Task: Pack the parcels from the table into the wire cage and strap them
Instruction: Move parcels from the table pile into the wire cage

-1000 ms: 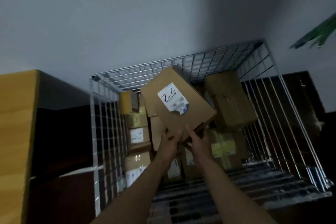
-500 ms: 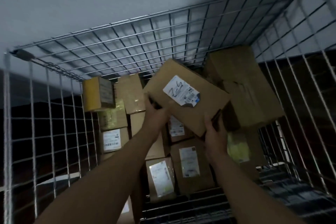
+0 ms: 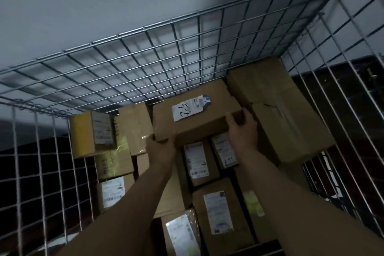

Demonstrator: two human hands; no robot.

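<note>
Both hands hold one box (image 3: 197,114) inside the cage (image 3: 145,64), against its back wall atop other parcels (image 3: 218,210): left hand (image 3: 161,149) grips its near-left corner, right hand (image 3: 242,129) its near-right corner.

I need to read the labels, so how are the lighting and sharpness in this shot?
Head view: dim, bluish light; wide-angle lens splays the wire cage bars; handwriting on the held parcel is legible, printed label text too soft to read.
</note>
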